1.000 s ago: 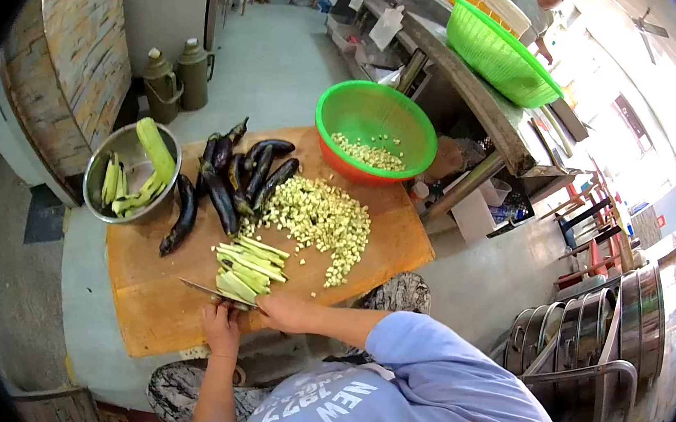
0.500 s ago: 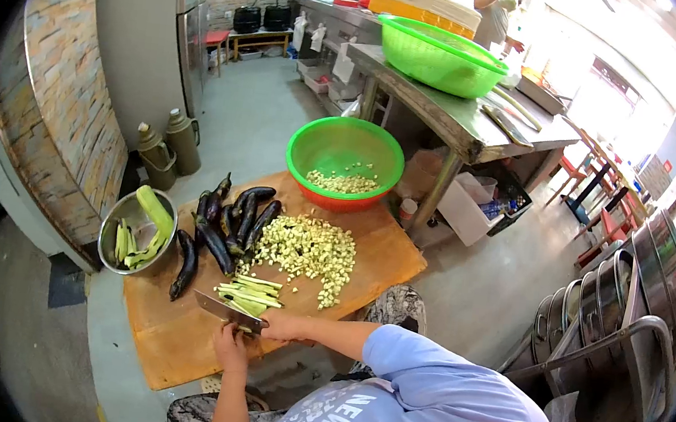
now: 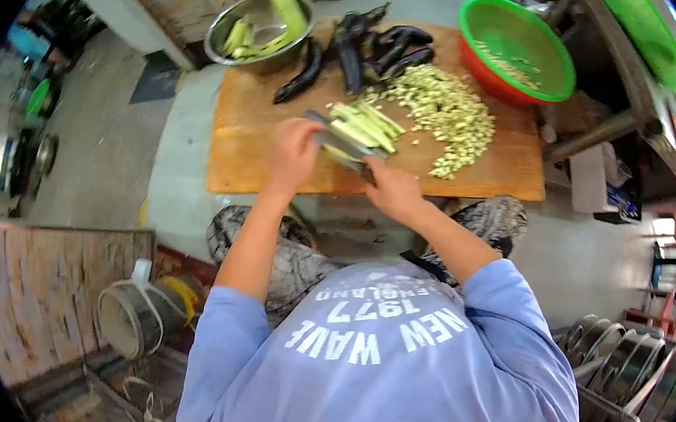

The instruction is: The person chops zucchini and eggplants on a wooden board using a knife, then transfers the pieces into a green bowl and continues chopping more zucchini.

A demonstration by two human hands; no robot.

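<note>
My right hand (image 3: 395,189) is closed around the handle of a kitchen knife (image 3: 339,138) with a wide blade. The blade lies slantwise across the near side of some long pale green vegetable strips (image 3: 368,123). My left hand (image 3: 293,149), blurred by motion, is at the blade's far left end; its fingers are too smeared to read. Beyond the strips, a spread of small pale diced pieces (image 3: 451,116) covers part of the wooden board (image 3: 239,135). Several dark purple eggplants (image 3: 350,52) lie at the board's back, one apart on the left (image 3: 303,75).
A metal bowl (image 3: 216,37) with pale green pieces stands at the board's back left corner. A green basin (image 3: 564,58) nested in a red one holds diced pieces at the back right. A metal table leg (image 3: 597,135) rises beside the board's right end.
The view has tipped down and turned left, so the board appears higher. My left hand has moved from the near side of the blade to its left end. The knife stays in my right hand.
</note>
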